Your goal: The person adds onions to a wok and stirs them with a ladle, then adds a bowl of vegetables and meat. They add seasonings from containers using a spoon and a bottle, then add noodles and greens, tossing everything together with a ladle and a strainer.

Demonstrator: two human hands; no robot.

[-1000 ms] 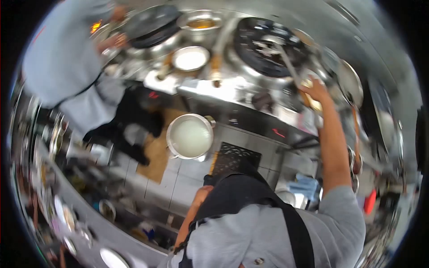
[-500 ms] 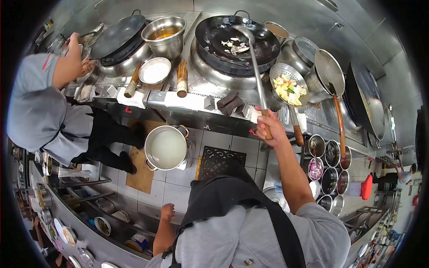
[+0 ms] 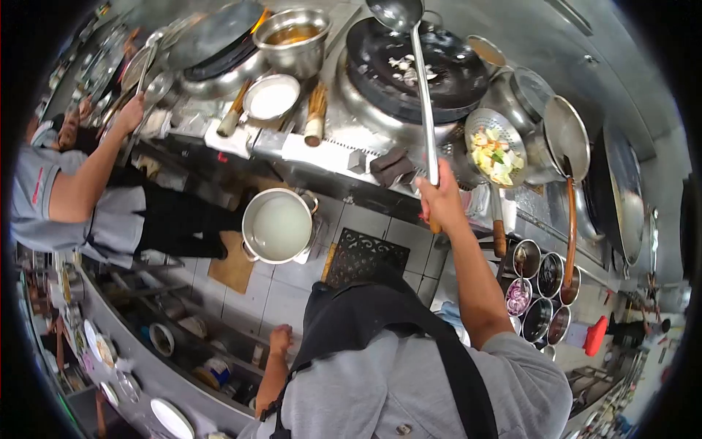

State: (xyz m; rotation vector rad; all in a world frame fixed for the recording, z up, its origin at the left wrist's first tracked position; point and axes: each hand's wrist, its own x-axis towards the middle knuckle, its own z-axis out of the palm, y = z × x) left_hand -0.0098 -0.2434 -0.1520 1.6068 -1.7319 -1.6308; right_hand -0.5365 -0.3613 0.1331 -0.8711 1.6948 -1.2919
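Note:
My right hand (image 3: 439,197) grips the wooden end of a long steel ladle (image 3: 423,95). Its bowl is lifted beyond the far rim of a black wok (image 3: 420,62) that holds a few pale pieces of food. Beside the wok a perforated strainer (image 3: 496,155) holds chopped vegetables. My left hand (image 3: 280,340) hangs low at my side, away from the stove, its fingers loosely curled with nothing visible in them.
A co-worker in a grey shirt (image 3: 51,197) stands left, one hand (image 3: 131,113) reaching to the counter. A large steel pot (image 3: 278,227) of pale liquid sits on the floor. Small seasoning bowls (image 3: 537,285) line the right. A second wok (image 3: 216,33) and steel bowl (image 3: 292,36) sit far left.
My right hand has raised the ladle, moving its bowl from inside the wok to beyond its far rim. The co-worker's arm has stretched further toward the counter.

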